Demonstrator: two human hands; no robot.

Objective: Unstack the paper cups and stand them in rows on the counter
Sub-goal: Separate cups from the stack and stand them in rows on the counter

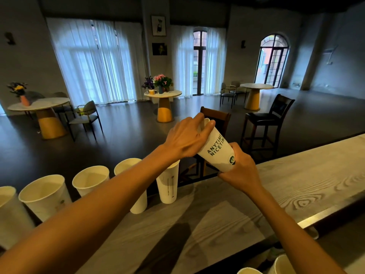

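Note:
I hold a stack of white paper cups (217,151) tilted in the air above the far edge of the counter (296,186). My right hand (242,169) grips its wide lower end. My left hand (187,138) pinches the narrow upper end, where an inner cup's base pokes out. Several single white cups stand upright in a row along the counter's far edge on the left: cup (167,184), cup (130,169), cup (90,179), cup (45,196) and cup (9,214). My left forearm partly hides two of them.
More white cups (282,265) show at the bottom right edge, below the counter's near metal rim. Beyond the counter stand a brown stool (217,117) and a black bar stool (266,123). Round tables with flowers stand farther back in the room.

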